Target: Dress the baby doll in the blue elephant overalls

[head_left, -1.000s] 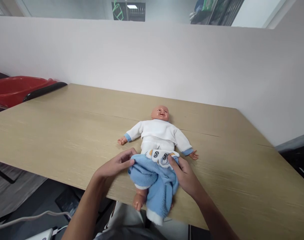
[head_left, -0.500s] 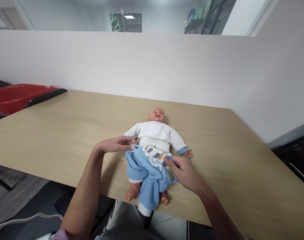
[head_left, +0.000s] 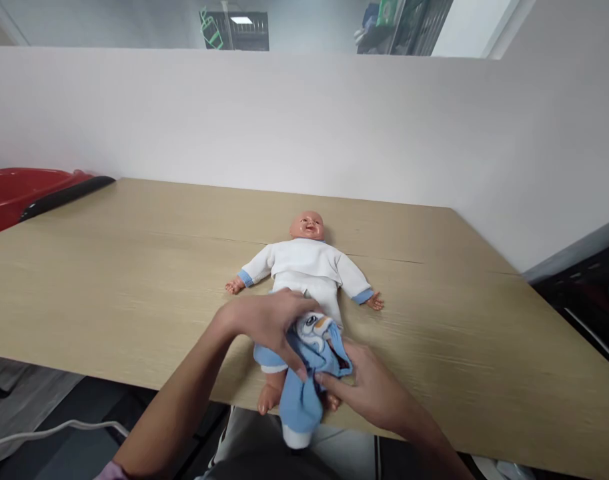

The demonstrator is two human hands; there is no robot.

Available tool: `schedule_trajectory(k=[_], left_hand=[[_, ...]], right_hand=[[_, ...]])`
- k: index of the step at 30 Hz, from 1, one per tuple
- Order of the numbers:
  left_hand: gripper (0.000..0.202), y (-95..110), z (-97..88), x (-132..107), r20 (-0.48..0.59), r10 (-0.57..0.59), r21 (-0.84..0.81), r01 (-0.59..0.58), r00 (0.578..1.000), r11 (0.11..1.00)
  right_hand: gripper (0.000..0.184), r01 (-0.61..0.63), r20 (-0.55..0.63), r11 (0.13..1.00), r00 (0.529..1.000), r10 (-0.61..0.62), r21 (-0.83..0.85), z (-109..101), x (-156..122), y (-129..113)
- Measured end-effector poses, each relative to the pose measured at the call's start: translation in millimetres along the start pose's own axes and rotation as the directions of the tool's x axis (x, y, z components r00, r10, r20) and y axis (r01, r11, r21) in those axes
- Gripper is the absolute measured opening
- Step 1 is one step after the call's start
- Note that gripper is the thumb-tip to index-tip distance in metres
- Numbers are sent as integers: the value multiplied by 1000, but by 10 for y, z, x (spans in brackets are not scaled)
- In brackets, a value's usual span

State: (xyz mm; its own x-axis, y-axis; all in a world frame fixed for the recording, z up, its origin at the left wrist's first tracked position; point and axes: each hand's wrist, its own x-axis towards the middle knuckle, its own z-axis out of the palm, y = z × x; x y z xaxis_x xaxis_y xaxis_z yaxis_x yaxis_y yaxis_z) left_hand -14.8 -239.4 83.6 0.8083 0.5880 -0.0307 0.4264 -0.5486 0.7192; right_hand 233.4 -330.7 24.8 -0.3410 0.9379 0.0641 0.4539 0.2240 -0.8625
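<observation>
A baby doll [head_left: 308,227] lies on its back on the table, head toward the wall, in a white top [head_left: 304,259] with blue cuffs. Blue pants [head_left: 300,407] with white hems and an animal-face patch lie over its lower body. One leg of the pants covers the doll's foot on the left down to the ankle; the other hangs past the table edge. My left hand [head_left: 269,320] curves over the pants' waist, thumb and fingers around the cloth. My right hand [head_left: 359,383] pinches the blue cloth at the right side, beside the doll's other foot, which is mostly hidden.
The wooden table [head_left: 159,267] meets a white wall [head_left: 284,120] at the back. A red plastic tub [head_left: 29,193] stands beyond the table's left end. A dark rack [head_left: 584,287] stands at the right. A white cable [head_left: 59,430] runs below at the left.
My left hand has moved right and down from the waistband's left corner onto the pants' middle. My right hand has moved lower, and the waist is now bunched. The view has shifted slightly.
</observation>
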Motion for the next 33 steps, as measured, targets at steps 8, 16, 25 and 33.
schedule_trajectory(k=[8, 16, 25, 33], left_hand=[[27, -149, 94, 88, 68, 77, -325, -51, 995, 944], [27, -194, 322, 95, -9, 0, -352, -3, 1000, 936], [40, -317, 290, 70, 255, 109, -380, -4, 961, 925], [26, -287, 292, 87, 261, 154, -391, -41, 953, 920]], right_hand=[[30, 15, -78, 991, 997, -4, 133, 83, -50, 329], [65, 11, 133, 959, 990, -51, 282, -14, -48, 343], [37, -218, 64, 962, 976, 210, 164, 117, -213, -10], [41, -251, -101, 901, 947, 304, 353, 397, -497, 30]])
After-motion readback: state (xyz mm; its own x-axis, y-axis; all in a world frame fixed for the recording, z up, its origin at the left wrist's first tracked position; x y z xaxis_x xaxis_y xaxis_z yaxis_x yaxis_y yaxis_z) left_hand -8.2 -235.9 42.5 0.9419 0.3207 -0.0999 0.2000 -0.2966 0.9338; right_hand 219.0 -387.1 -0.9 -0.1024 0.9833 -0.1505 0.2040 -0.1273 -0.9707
